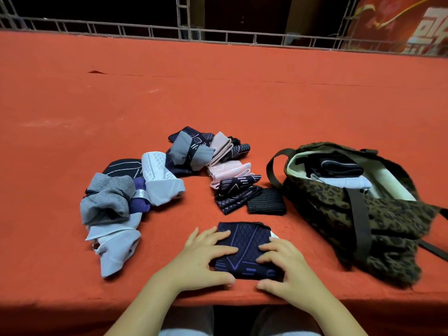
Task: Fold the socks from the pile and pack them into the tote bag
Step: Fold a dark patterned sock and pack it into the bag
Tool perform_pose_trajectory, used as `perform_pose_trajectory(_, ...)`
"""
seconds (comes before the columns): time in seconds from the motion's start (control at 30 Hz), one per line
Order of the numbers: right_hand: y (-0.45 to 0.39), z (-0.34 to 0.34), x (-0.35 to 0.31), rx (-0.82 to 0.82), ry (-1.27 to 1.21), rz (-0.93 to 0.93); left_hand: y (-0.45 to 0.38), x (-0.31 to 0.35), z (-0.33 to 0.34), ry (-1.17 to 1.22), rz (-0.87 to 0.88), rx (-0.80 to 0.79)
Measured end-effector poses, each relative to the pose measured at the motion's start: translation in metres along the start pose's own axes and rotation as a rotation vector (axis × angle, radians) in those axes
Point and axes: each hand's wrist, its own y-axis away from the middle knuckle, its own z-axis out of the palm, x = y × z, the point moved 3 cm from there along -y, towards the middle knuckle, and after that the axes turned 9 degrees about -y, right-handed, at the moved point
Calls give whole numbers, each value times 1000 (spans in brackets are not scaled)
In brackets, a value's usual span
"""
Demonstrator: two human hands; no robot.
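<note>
Two bare forearms, left hand and right hand ungloved, without sleeves; dark trousers at the knees.

Even, warm overhead light falls on the red tabletop — shadows are soft and short. The background is dark. Wide-angle distortion bows the far edge, and the corners blur slightly.

Looks like some event hall or stage setup, not a home. Long tabletop under red-orange cloth, grey metal truss framing behind, and a red printed banner in the corner.
</note>
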Motion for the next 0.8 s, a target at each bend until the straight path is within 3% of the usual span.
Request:
perform_pose_trajectory(0.13,-4,-1,1,42,67,-42,-4,1,-3,10,30,-6)
perform_pose_trajectory(0.27,-8,-5,-12,79,-35,68,0,4,-3,2,36,31)
perform_pose_trajectory(0.43,-4,-11,-25,171,-206,172,4,8,-4,238,-115,152)
perform_pose_trajectory(0.63,-11,-12,-22,428,-357,348,0,17,-7,282,-216,195)
perform_pose_trajectory(0.8,-27,-10,-16,379,-131,467,-10,17,-6,317,-470,242)
